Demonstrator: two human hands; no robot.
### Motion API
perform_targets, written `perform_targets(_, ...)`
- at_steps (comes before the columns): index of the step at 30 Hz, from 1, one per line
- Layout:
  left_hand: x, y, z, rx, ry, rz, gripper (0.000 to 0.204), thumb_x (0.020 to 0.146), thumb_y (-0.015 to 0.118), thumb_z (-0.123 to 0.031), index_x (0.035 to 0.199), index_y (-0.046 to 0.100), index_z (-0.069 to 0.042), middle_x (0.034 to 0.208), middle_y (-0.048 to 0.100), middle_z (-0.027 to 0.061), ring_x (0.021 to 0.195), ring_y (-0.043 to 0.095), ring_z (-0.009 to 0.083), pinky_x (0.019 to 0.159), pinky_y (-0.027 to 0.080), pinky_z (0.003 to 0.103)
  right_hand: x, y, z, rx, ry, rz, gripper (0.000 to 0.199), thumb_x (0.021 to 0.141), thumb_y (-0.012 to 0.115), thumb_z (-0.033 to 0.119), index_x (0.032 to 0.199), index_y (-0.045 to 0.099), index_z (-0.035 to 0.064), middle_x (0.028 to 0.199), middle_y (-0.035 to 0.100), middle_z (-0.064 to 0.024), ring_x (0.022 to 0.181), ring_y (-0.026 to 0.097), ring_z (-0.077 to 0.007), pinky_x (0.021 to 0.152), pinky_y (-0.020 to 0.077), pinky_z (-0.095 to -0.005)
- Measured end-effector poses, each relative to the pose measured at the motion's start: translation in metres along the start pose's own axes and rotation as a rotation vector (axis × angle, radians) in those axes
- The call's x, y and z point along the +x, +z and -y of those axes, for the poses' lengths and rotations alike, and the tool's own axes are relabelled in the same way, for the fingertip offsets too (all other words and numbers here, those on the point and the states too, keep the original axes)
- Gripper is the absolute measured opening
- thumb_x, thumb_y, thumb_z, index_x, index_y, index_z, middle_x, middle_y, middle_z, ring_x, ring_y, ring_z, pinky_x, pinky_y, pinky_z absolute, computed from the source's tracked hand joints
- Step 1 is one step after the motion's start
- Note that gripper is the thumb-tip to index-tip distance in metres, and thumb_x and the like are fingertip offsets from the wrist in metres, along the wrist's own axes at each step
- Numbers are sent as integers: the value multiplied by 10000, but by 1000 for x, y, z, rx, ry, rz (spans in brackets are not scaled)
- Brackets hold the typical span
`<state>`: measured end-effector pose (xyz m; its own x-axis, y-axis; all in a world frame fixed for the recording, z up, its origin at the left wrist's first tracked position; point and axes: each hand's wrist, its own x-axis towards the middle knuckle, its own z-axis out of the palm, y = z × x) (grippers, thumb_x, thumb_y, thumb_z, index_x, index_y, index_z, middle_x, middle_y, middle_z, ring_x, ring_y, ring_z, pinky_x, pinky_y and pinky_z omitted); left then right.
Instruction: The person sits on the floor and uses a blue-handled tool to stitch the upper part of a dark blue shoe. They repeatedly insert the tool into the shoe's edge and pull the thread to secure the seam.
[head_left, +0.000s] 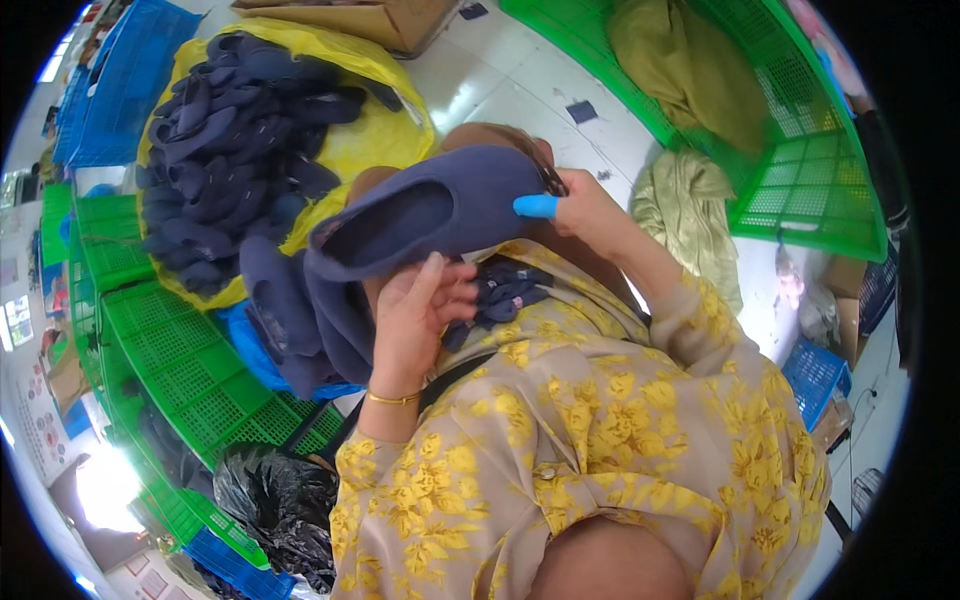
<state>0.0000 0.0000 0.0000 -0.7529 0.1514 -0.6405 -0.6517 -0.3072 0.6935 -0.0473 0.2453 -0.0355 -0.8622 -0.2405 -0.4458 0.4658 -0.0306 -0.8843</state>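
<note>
A navy slip-on shoe (480,195) is held up over my lap, its dark opening toward me and to the left. At its toe end, my right hand (595,215) is closed on it, with a blue cover on the thumb. My left hand (415,305) is under the near side, thumb tip at the shoe's edge, fingers apart and loosely bent. More navy shoes (285,315) are bunched just left of that hand. Small navy pieces (505,295) with pale marks lie on my lap. Whatever lies behind the held shoe is partly hidden.
A yellow bag (385,125) heaped with navy shoes (230,150) stands at the far left. Green crates (180,360) line the left side; another green crate (820,200) with olive cloth (685,70) is at the far right. A black plastic bag (275,500) sits at lower left.
</note>
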Motion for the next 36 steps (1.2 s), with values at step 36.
perform_targets(36,8,38,33,1512,866,300,216,744,769,-207,934,737,-110,777,583,61,742,537,258,669,474,376,-44,-8,-30,-1005,-289,167,252,738,685,108,988,695,85,897,691,-116,822,668,-273,714,520,-392)
